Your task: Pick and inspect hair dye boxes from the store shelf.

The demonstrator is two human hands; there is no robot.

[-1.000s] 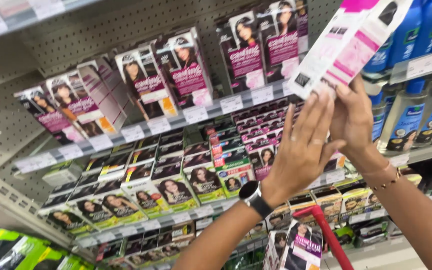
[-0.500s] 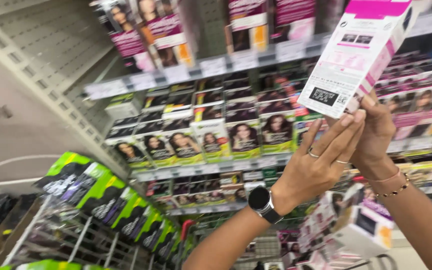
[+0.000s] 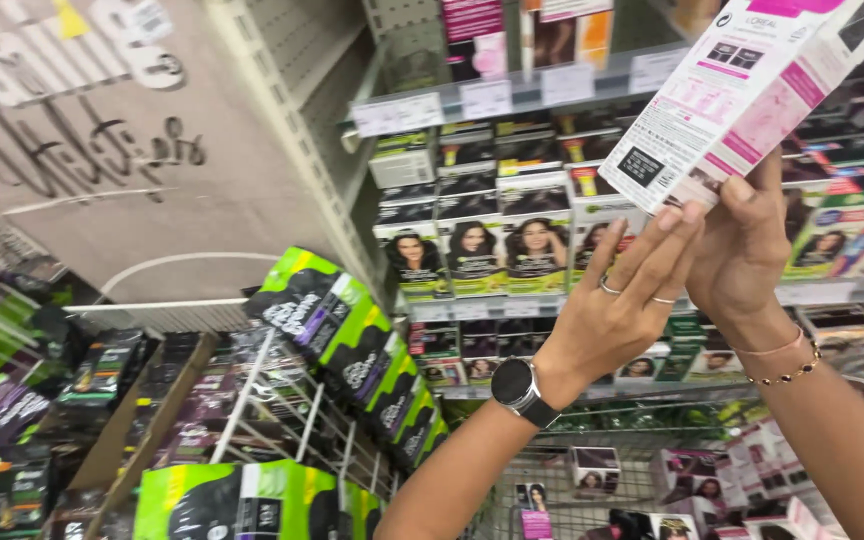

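Observation:
A white and pink hair-dye box (image 3: 742, 95) is held up at the top right, its printed back facing me. My right hand (image 3: 742, 250) grips its lower end from behind; a bead bracelet circles that wrist. My left hand (image 3: 617, 305), with rings and a black wristwatch, has its fingers spread and its fingertips against the box's lower edge. Behind both hands run store shelves (image 3: 512, 95) lined with hair-dye boxes.
Below my arms is a wire shopping cart (image 3: 592, 480) holding several small boxes. At the lower left a wire rack (image 3: 282, 400) carries green and black packets. The grey floor (image 3: 132, 180) with painted marks shows at the upper left.
My view has swung left and tilted, so the shelves slid right and the floor and green-packet rack came into sight. Both hands keep the box raised at the top right.

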